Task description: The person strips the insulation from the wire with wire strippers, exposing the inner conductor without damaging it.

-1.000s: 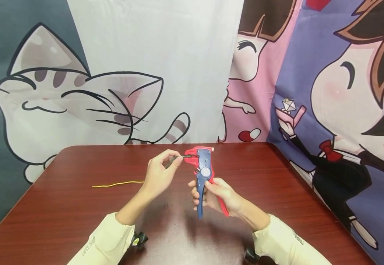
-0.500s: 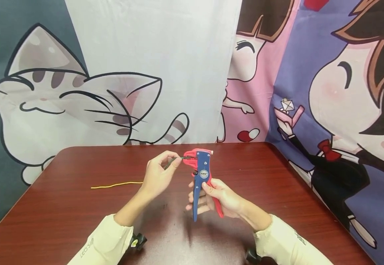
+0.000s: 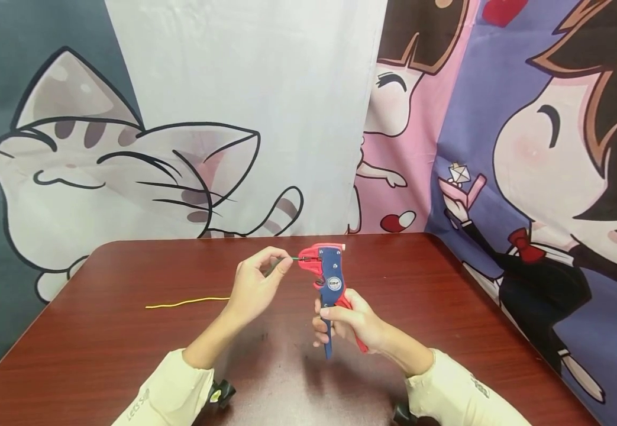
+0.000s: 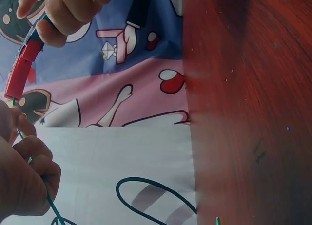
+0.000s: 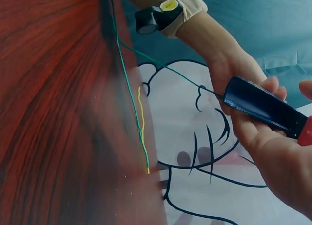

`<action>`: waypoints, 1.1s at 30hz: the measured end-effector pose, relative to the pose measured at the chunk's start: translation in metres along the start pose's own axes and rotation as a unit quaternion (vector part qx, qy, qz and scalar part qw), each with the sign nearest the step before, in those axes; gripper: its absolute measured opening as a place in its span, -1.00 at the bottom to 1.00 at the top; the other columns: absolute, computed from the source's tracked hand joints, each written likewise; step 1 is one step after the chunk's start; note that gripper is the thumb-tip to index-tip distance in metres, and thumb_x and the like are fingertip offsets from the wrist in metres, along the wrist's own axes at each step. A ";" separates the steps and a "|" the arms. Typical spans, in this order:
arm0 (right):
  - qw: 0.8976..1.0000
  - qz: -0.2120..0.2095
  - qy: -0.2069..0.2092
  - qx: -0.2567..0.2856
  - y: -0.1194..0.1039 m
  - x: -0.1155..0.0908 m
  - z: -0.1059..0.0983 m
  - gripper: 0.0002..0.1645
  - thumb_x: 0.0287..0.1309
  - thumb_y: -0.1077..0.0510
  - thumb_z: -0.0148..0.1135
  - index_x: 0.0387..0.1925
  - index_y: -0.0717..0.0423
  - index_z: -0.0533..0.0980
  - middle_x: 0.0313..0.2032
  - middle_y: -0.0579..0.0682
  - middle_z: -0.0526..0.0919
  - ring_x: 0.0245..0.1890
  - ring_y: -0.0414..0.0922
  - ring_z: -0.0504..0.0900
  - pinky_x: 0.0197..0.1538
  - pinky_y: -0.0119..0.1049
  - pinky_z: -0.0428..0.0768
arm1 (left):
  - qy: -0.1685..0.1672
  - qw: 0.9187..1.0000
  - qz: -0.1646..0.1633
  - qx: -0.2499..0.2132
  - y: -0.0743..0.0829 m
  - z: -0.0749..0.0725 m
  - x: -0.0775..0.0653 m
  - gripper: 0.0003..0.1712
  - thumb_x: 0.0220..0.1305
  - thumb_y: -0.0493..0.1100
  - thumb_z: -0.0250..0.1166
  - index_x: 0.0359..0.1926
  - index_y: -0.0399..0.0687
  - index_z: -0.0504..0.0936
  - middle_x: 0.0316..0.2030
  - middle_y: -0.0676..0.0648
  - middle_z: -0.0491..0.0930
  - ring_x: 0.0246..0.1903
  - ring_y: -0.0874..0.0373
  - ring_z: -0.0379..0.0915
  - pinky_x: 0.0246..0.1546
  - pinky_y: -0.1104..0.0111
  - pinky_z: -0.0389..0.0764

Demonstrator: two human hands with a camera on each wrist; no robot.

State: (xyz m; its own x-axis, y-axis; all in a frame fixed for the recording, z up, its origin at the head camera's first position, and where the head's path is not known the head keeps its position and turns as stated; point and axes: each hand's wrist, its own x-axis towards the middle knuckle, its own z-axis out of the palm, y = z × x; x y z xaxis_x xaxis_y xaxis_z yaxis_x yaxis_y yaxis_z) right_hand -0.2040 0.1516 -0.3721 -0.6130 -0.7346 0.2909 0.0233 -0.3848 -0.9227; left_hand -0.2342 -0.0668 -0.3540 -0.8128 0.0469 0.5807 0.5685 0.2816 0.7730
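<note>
The left hand [image 3: 257,284] pinches a green wire [image 3: 295,258] at the red-and-blue wire stripper [image 3: 332,272] gripped in the right hand [image 3: 360,322]

Cream sleeves [image 3: 167,384] — dark lettering [image 3: 138,404] on both, black wrist cameras [image 3: 225,393] — yellow patch [image 5: 169,5] on the left

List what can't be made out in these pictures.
Head view: tip of the thin green wire, hidden in the red jaws of the blue-and-red pistol-shaped tool.
Head view: right end of the thin yellow wire, hidden behind the left wrist.
Left wrist view: lower run of the green wire, cut off by the bottom edge.
Right wrist view: the tool's upper part, cut off by the right edge.
</note>
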 end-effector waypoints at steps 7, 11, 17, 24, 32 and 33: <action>1.000 0.016 -0.006 -0.014 -0.002 0.001 -0.007 -0.78 0.35 0.34 -0.17 -0.25 0.21 0.45 -0.52 -0.03 0.52 -0.52 -0.16 0.57 -0.30 -0.26 0.65 | -0.006 1.000 0.010 0.009 0.000 0.000 0.000 -0.93 0.30 -0.09 0.37 -0.27 0.06 0.68 -0.67 0.05 0.32 -0.64 0.19 0.16 -0.61 0.39 0.18; 0.999 0.030 0.000 -0.018 -0.004 0.001 -0.010 -0.81 0.37 0.31 -0.14 -0.31 0.15 0.42 -0.54 -0.05 0.49 -0.54 -0.18 0.53 -0.32 -0.29 0.62 | -0.001 1.000 0.015 0.009 0.001 0.003 0.001 -0.94 0.30 -0.09 0.37 -0.27 0.06 0.69 -0.68 0.03 0.33 -0.66 0.19 0.15 -0.63 0.40 0.17; 0.999 0.045 0.007 0.011 0.002 0.000 -0.010 -0.80 0.33 0.34 -0.07 -0.35 0.08 0.44 -0.57 -0.10 0.38 -0.58 -0.22 0.40 -0.35 -0.33 0.58 | 0.008 1.000 0.014 0.001 0.000 0.009 0.002 -0.91 0.28 -0.14 0.38 -0.27 -0.06 0.70 -0.69 0.07 0.33 -0.66 0.15 0.16 -0.65 0.43 0.19; 0.999 0.035 0.042 0.005 0.008 0.001 -0.009 -0.81 0.35 0.31 0.01 -0.42 0.07 0.38 -0.65 -0.12 0.28 -0.67 -0.26 0.33 -0.49 -0.39 0.51 | 0.004 1.000 0.008 0.002 0.022 0.010 0.000 -0.93 0.27 -0.27 0.36 -0.28 -0.22 0.68 -0.67 -0.04 0.30 -0.67 0.26 0.06 -0.63 0.43 0.13; 0.999 0.033 0.017 0.023 0.009 0.003 -0.011 -0.81 0.31 0.33 -0.08 -0.33 0.06 0.44 -0.57 -0.09 0.35 -0.58 -0.22 0.38 -0.37 -0.35 0.56 | -0.001 1.000 0.007 0.019 -0.001 0.006 0.002 -0.95 0.30 -0.09 0.37 -0.29 0.07 0.69 -0.67 0.08 0.27 -0.68 0.24 0.09 -0.64 0.39 0.15; 0.999 0.032 0.011 0.021 0.009 0.004 -0.012 -0.81 0.31 0.33 -0.09 -0.32 0.07 0.44 -0.55 -0.09 0.36 -0.56 -0.21 0.39 -0.35 -0.33 0.57 | -0.002 1.000 0.007 0.021 -0.001 0.005 0.002 -0.94 0.30 -0.09 0.37 -0.28 0.06 0.69 -0.67 0.08 0.27 -0.68 0.24 0.09 -0.64 0.39 0.16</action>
State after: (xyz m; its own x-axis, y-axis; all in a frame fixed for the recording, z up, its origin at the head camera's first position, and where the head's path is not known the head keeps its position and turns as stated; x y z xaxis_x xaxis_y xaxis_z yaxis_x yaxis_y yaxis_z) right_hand -0.2153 0.1518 -0.3820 -0.6266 -0.7459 0.2258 0.0950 -0.3606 -0.9279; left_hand -0.2371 -0.0625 -0.3549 -0.8048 0.0545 0.5910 0.5746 0.3208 0.7530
